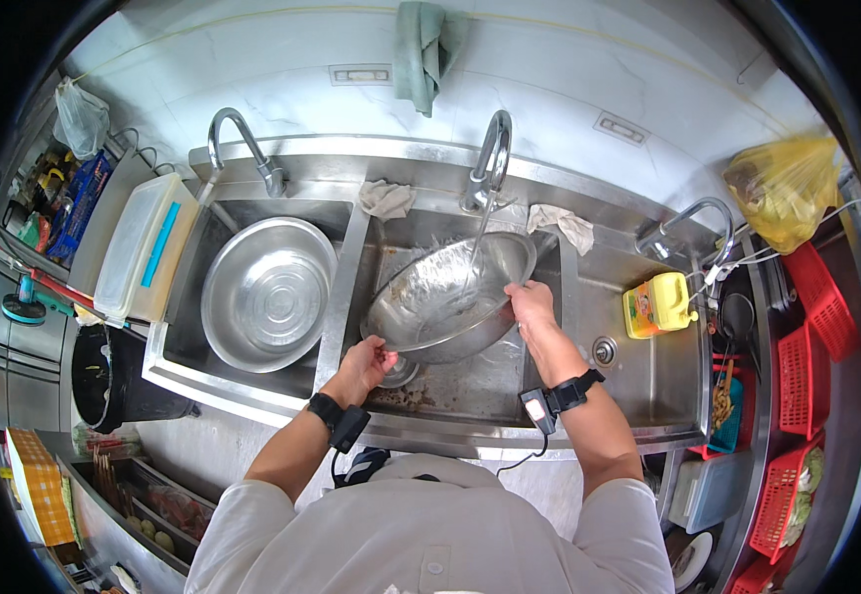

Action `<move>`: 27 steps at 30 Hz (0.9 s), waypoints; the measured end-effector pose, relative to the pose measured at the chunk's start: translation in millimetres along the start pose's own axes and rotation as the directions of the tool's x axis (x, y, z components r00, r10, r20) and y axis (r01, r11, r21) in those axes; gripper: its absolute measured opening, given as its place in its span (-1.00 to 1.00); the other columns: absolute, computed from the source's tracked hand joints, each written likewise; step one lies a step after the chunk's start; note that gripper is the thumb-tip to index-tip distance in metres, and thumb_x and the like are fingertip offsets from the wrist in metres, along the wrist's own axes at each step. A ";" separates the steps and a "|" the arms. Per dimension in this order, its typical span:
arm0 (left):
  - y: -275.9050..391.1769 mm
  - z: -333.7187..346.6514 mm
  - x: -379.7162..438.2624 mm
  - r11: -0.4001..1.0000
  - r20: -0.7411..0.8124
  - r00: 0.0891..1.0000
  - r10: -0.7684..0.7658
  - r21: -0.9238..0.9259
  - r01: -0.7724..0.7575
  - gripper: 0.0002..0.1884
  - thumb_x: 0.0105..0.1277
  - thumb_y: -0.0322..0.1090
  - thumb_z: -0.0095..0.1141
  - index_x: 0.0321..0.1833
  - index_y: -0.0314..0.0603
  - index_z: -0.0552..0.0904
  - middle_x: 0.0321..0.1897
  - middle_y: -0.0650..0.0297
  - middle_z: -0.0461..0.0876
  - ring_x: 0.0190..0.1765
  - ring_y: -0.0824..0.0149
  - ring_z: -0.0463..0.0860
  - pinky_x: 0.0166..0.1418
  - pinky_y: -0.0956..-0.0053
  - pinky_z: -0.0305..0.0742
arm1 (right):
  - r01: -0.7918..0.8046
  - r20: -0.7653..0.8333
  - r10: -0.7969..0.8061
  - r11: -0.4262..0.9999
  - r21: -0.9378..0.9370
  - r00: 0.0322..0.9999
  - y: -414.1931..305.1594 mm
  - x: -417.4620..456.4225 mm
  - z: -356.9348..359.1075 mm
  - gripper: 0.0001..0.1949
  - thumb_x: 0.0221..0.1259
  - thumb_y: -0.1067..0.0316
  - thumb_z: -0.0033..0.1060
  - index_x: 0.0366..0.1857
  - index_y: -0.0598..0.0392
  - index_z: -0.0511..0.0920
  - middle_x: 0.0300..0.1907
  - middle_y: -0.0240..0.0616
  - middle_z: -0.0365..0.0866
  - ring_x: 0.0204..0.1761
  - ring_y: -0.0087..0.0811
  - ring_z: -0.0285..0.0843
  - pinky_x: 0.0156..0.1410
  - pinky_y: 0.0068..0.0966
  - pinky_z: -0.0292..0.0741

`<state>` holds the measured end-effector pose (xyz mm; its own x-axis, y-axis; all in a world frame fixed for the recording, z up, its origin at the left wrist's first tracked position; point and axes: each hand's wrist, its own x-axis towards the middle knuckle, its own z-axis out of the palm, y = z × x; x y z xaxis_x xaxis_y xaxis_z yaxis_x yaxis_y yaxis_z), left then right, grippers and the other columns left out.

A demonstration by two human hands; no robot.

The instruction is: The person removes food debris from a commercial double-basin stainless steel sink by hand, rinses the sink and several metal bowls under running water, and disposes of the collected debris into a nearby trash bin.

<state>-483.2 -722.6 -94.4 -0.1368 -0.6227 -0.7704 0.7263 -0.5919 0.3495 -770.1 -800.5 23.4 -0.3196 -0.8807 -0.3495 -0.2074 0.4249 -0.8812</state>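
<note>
A large stainless-steel basin [467,297] is tilted in the middle sink compartment [467,390]. Water runs into it from the middle faucet [496,141] and splashes off its inner wall. My left hand [362,367] grips the rim at the near left, and my right hand [531,303] holds the rim on the right. Below the basin, near my left hand, a round metal drain fitting [399,373] partly shows. Brownish specks lie on the sink floor around it.
A second metal basin [271,293] sits in the left compartment. A yellow jug [657,306] stands in the right one, near its drain [604,350]. Crumpled cloths [386,200] lie on the back ledge. Red plastic baskets [803,379] line the right side; a black bin [122,379] stands left.
</note>
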 end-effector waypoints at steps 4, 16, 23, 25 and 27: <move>-11.3 -5.1 -2.0 0.996 -0.024 0.998 -0.062 0.068 0.063 -0.86 0.34 -0.43 -0.03 -0.40 -0.30 0.46 -0.56 0.18 0.49 -0.54 0.26 0.58 -0.44 0.45 0.68 | 0.098 -0.011 -0.101 0.986 -0.137 0.995 11.1 4.0 1.1 -0.73 0.04 0.40 0.22 -0.24 0.40 0.59 -0.45 -0.18 0.62 -0.45 -0.38 0.54 -0.32 -0.44 0.43; -36.4 -4.8 4.6 0.924 -0.030 0.964 -0.263 0.281 0.261 -0.84 0.41 -0.37 -0.05 -0.30 -0.33 0.46 -0.48 0.16 0.50 -0.42 0.20 0.64 -0.30 0.38 0.72 | -0.200 -0.082 0.218 0.963 0.178 0.973 106.9 -27.5 -49.6 -0.85 0.07 0.38 0.19 -0.33 0.21 0.55 -0.51 -0.31 0.53 -0.59 -0.45 0.47 -0.50 -0.49 0.39; -40.0 0.3 4.2 0.913 -0.044 0.978 -0.202 0.354 0.204 -0.87 0.41 -0.38 -0.02 -0.24 -0.32 0.47 -0.36 0.11 0.53 -0.29 0.14 0.63 -0.16 0.28 0.68 | -0.266 -0.179 0.356 0.882 0.389 0.917 142.2 -56.4 -52.1 -0.89 0.07 0.41 0.19 -0.42 0.23 0.52 -0.58 -0.31 0.49 -0.66 -0.46 0.36 -0.58 -0.49 0.22; -33.4 7.5 -1.7 0.916 -0.055 0.985 -0.161 0.364 0.170 -0.89 0.40 -0.39 -0.02 -0.23 -0.30 0.47 -0.35 0.10 0.54 -0.30 0.14 0.63 -0.18 0.29 0.68 | -0.278 -0.196 0.394 0.854 0.440 0.898 149.9 -63.4 -45.1 -0.88 0.07 0.39 0.19 -0.42 0.22 0.52 -0.56 -0.30 0.50 -0.66 -0.44 0.38 -0.56 -0.47 0.25; -25.8 -0.6 12.6 0.924 -0.016 0.992 -0.126 0.361 0.123 -0.90 0.37 -0.41 -0.01 -0.30 -0.27 0.51 -0.45 0.11 0.56 -0.37 0.17 0.61 -0.29 0.29 0.64 | -0.404 -0.109 0.476 0.829 0.386 0.873 164.9 -63.5 -40.2 -0.91 0.18 0.37 0.12 -0.31 0.11 0.50 -0.41 -0.28 0.53 -0.44 -0.35 0.53 -0.42 -0.33 0.50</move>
<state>-503.2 -714.9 -113.4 -0.2163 -0.5347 -0.8169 0.4116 -0.8086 0.4204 -821.2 -666.1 -86.9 -0.4785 -0.5436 -0.6896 0.3144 0.6272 -0.7126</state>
